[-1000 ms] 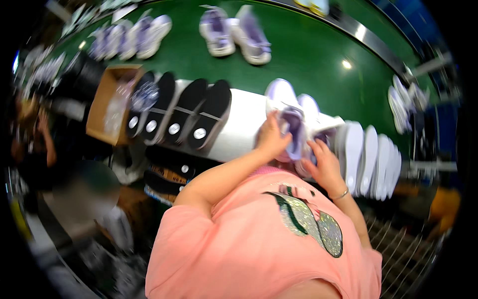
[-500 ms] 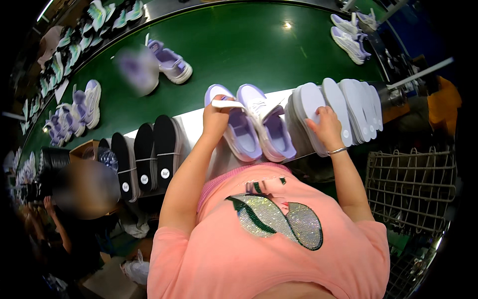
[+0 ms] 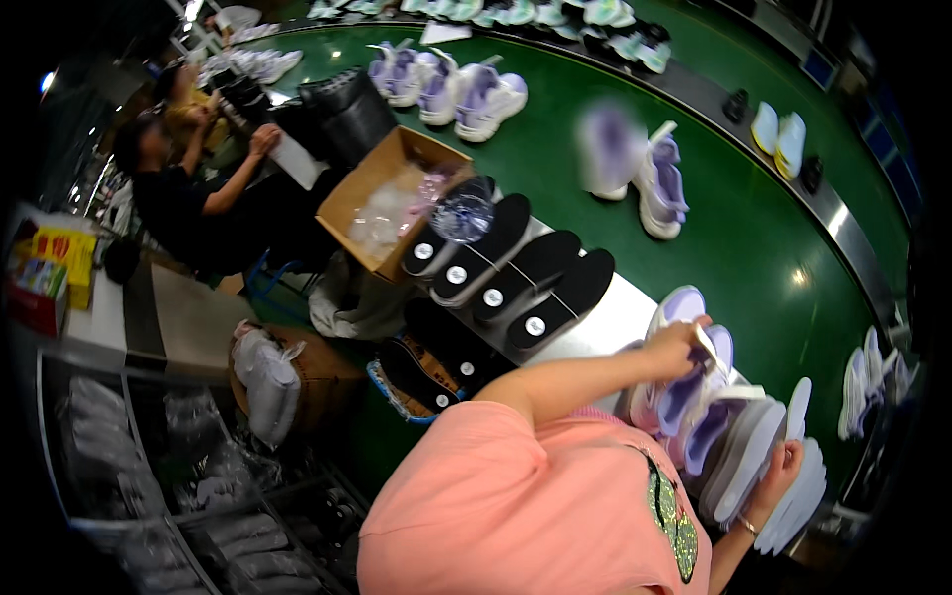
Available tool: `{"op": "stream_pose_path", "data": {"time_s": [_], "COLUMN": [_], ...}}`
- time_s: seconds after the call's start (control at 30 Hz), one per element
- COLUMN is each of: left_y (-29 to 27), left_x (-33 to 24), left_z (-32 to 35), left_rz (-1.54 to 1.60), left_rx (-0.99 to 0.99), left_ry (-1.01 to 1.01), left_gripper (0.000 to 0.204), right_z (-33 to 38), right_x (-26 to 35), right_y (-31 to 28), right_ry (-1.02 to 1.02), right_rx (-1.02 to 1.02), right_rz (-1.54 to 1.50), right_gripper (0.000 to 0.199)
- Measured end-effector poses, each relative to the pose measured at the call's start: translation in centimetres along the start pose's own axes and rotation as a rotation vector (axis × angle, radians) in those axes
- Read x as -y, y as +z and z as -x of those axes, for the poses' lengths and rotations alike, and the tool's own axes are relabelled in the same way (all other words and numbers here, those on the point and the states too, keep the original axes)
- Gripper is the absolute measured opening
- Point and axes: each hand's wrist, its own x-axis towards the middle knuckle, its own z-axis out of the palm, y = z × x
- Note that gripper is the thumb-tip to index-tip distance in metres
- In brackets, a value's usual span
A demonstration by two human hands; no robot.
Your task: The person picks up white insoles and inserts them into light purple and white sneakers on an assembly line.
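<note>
At the lower right, my left hand (image 3: 674,349) is closed on the tongue of a white and lavender sneaker (image 3: 679,305). Its partner, another white and lavender sneaker (image 3: 706,436), lies right beside it, nearer my body. My right hand (image 3: 777,476) pinches the lower end of a pale grey insole (image 3: 797,407), which stands up from its fingers. On one side of that hand leans a stack of light insoles (image 3: 742,451); more white insoles (image 3: 796,504) are fanned out on the other side.
Black insoles (image 3: 563,297) lie in bundles along the bench, beside a cardboard box (image 3: 372,188) of plastic bags. Several sneakers (image 3: 491,99) stand on the green table (image 3: 555,169). A co-worker (image 3: 188,203) sits at the far left. Wire crates (image 3: 129,446) of bagged items stand lower left.
My view has swung left, putting the shoes and my hands at the lower right. The right hand, earlier resting on the insoles, now holds one raised. My left hand stays on the sneaker's tongue.
</note>
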Motion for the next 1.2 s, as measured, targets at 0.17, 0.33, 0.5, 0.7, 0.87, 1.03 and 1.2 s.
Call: {"op": "stream_pose_path", "data": {"time_s": [0.17,0.33,0.5,0.7,0.87,1.03,1.2], "left_y": [0.5,0.8,-0.1,0.1,0.6,0.6,0.4], "left_x": [-0.1,-0.8,-1.0,0.1,0.2,0.7,1.1], "left_z": [0.3,0.2,1.0,1.1,1.2,1.6,2.3], "left_rz": [0.034,0.069,0.010,0.012,-0.051,-0.059,0.120], "left_rx": [-0.147,-0.212,-0.175,-0.224,-0.185,-0.167,-0.209], "left_ry": [-0.090,-0.190,-0.260,-0.253,-0.268,-0.190,-0.118], "left_gripper": [0.058,0.062,0.060,0.061,0.070,0.081,0.082], "right_z": [3.1,3.0,2.4,4.7,4.6,3.7,2.3], "right_x": [9.1,8.7,4.0,4.9,6.6,5.7,1.4], "right_y": [8.2,12.7,18.7,16.4,12.5,15.2,19.0], "right_ry": [-0.509,-0.764,-0.604,-0.786,-0.564,-0.716,-0.866], "right_rx": [0.599,0.746,0.522,0.489,0.665,0.645,0.624], "right_rz": [0.512,0.907,0.778,0.860,1.030,0.992,0.924], "right_gripper": [0.006,0.009,0.011,0.025,0.024,0.011,0.007]}}
